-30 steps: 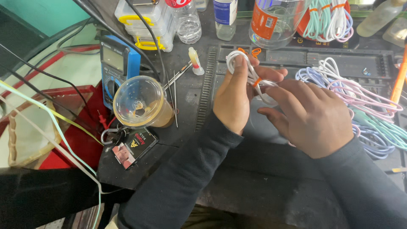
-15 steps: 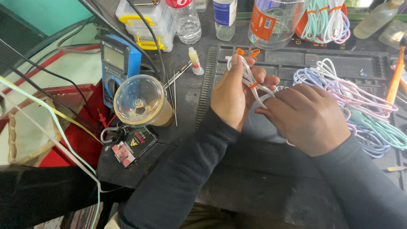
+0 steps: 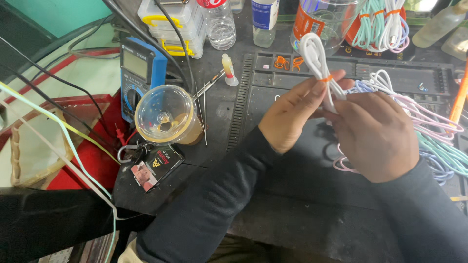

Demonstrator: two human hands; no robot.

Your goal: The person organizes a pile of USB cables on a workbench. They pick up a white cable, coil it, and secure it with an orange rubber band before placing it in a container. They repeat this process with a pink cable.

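A coiled white cable (image 3: 314, 56) bound by an orange tie (image 3: 325, 78) stands up between both hands over the dark work mat (image 3: 287, 195). My left hand (image 3: 292, 114) pinches the coil at the tie with thumb and fingers. Beside it, my right hand (image 3: 378, 136) grips the lower part of the same coil, its back turned to the camera. The cable's lower end is hidden behind my right hand.
Loose pastel cables (image 3: 434, 136) lie at the right. Spare orange ties (image 3: 287, 62) sit in a mat tray. A lidded drink cup (image 3: 165, 117), blue multimeter (image 3: 139, 73), keys with a card (image 3: 151, 163), glue tube (image 3: 228, 68), bottles (image 3: 217, 22) and bundled cables (image 3: 385, 22) crowd the back.
Both hands have lifted the white coil higher and straightened it upright. The orange tie now wraps the coil's middle.
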